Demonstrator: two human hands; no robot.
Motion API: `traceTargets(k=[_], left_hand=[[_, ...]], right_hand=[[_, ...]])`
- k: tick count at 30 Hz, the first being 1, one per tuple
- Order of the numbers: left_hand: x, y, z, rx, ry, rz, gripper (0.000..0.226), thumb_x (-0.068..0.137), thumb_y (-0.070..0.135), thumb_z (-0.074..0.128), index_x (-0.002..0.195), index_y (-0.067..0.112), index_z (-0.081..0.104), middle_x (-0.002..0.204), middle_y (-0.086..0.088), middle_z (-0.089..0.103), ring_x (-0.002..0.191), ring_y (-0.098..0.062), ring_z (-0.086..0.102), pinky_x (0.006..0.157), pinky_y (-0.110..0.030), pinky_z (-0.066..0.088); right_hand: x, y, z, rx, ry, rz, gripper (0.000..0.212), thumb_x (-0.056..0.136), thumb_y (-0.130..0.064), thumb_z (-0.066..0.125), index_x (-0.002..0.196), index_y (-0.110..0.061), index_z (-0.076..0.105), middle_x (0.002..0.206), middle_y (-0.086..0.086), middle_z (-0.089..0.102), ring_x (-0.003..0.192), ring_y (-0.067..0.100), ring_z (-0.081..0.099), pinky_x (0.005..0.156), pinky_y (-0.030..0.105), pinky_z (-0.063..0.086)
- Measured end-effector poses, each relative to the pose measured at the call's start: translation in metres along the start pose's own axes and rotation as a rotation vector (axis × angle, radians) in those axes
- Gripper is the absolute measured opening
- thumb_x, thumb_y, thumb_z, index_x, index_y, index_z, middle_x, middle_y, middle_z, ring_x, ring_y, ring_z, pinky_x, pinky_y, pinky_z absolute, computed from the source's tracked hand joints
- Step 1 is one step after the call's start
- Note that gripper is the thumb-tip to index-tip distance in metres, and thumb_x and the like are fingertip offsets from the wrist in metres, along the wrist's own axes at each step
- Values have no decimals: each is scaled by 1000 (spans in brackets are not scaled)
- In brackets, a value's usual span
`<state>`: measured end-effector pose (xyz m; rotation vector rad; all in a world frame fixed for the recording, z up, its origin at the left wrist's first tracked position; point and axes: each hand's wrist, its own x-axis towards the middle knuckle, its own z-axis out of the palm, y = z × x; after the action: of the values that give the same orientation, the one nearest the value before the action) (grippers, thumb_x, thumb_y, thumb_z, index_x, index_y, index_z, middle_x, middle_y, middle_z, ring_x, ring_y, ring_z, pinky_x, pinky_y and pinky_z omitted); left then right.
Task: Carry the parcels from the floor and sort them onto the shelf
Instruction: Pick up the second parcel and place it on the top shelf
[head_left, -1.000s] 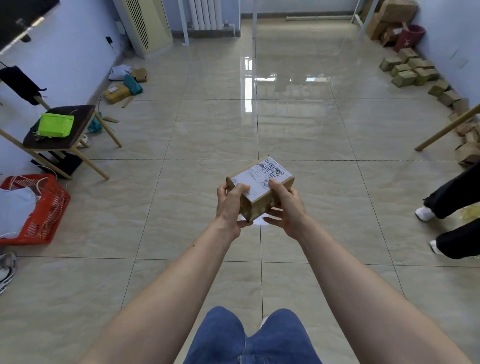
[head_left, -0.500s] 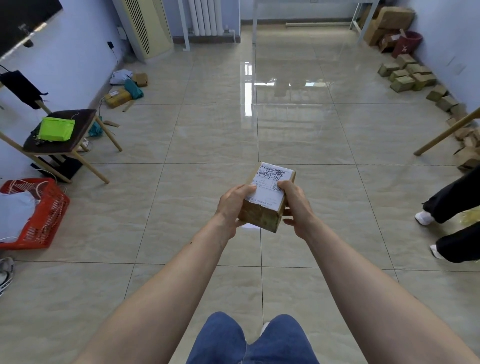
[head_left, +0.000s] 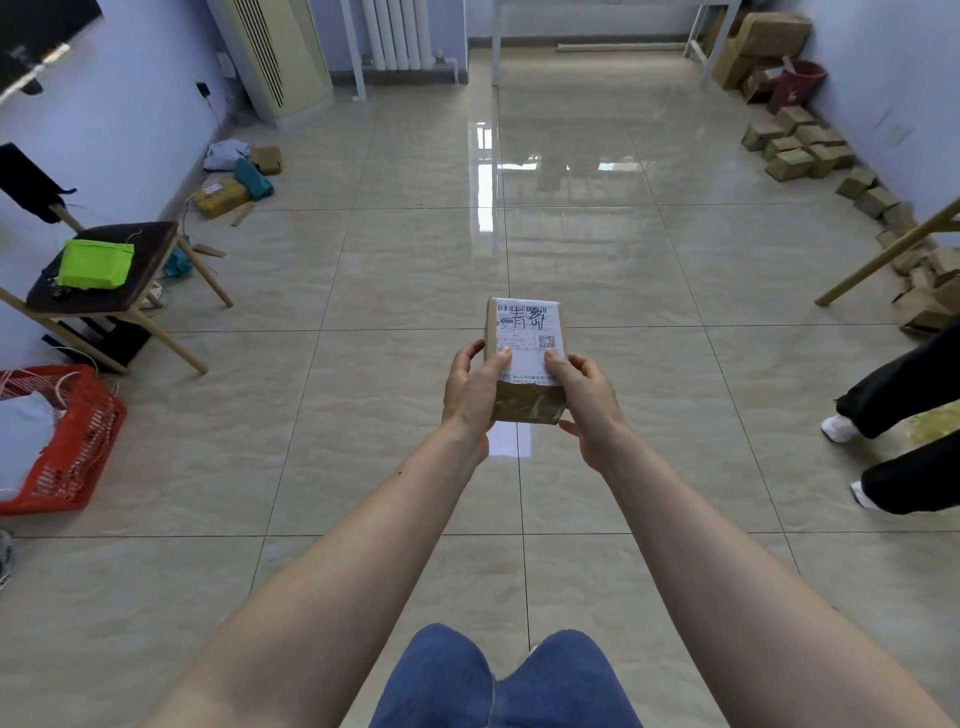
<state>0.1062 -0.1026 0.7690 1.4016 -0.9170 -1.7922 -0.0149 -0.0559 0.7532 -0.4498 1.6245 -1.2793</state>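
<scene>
Head view: while both arms reach forward, a small parcel (head_left: 524, 358) sits between the hands above the tiled floor (head_left: 415, 270).
Left hand (head_left: 475, 389): fingers clasping the parcel's left side.
Right hand (head_left: 589, 395): fingers clasping its right side.
Label: white, facing up.
Other parcels (head_left: 795, 150): along the right wall.

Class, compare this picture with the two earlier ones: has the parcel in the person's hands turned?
Yes. The parcel has rotated: its label edges, earlier skewed to the floor tile lines, now run nearly parallel with them, between the left hand and right hand.
</scene>
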Motion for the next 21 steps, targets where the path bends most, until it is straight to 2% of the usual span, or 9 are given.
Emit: traceTargets(k=[2, 4, 6, 9, 11, 13, 16, 19, 21], left_hand=[[3, 2, 0, 30, -15, 5, 44, 91, 33, 65, 133, 30, 53, 115, -2, 70, 86, -15, 68, 64, -27, 49], [5, 6, 3, 64, -34, 6, 40, 94, 32, 63, 133, 30, 52, 111, 1, 68, 83, -10, 65, 61, -26, 42], [9, 8, 6, 85, -51, 14, 40, 96, 31, 61, 135, 29, 51, 112, 2, 66, 80, -6, 62, 58, -23, 38], [22, 11, 12, 117, -52, 53, 40, 96, 27, 61, 136, 24, 52, 115, -2, 68, 79, -7, 64, 50, -16, 48], [33, 14, 17, 139, -54, 73, 39, 97, 26, 60, 135, 22, 53, 115, -4, 69, 80, -9, 67, 49, -12, 50], [44, 19, 25, 145, -57, 83, 38, 97, 23, 60, 135, 19, 55, 114, -3, 70, 82, -9, 68, 53, -13, 53], [66, 30, 42, 119, -66, 104, 37, 97, 16, 60, 134, 15, 57, 120, -2, 71, 90, -13, 70, 60, -15, 56], [89, 42, 62, 111, -70, 116, 35, 96, 14, 61, 131, 15, 60, 125, -5, 71, 106, -23, 71, 77, -25, 58], [104, 49, 77, 104, -76, 111, 33, 96, 14, 62, 129, 16, 61, 124, -5, 72, 110, -25, 71, 84, -32, 58]], right_hand=[[3, -2, 0, 5, 2, -18, 37, 98, -32, 59, 128, -11, 56, 95, -8, 66, 76, 1, 63, 49, 11, 47], [6, -3, -1, 11, 2, -24, 36, 99, -28, 58, 129, -9, 58, 93, -7, 67, 75, 2, 63, 43, 8, 45], [10, -5, -1, 5, 6, -27, 36, 99, -27, 58, 130, -7, 58, 94, -6, 68, 77, 4, 65, 46, 9, 47], [20, -10, -3, 9, 5, -25, 37, 99, -27, 58, 130, -8, 59, 98, -4, 69, 79, 6, 67, 51, 14, 51], [29, -17, -6, -2, 3, -27, 33, 99, -27, 57, 127, -10, 60, 96, -6, 68, 77, 5, 65, 48, 11, 48], [40, -25, -9, -6, -3, -31, 29, 100, -27, 56, 125, -12, 61, 93, -8, 66, 74, 3, 61, 42, 7, 43], [64, -38, -15, -11, -2, -45, 28, 100, -27, 57, 124, -14, 62, 93, -9, 66, 75, 2, 61, 42, 6, 43], [92, -54, -22, -14, 11, -67, 26, 98, -28, 59, 121, -17, 62, 103, -5, 70, 80, 3, 64, 54, 14, 46], [110, -66, -29, -2, 34, -77, 30, 97, -29, 62, 123, -15, 62, 114, 2, 72, 85, 9, 67, 61, 21, 47]])
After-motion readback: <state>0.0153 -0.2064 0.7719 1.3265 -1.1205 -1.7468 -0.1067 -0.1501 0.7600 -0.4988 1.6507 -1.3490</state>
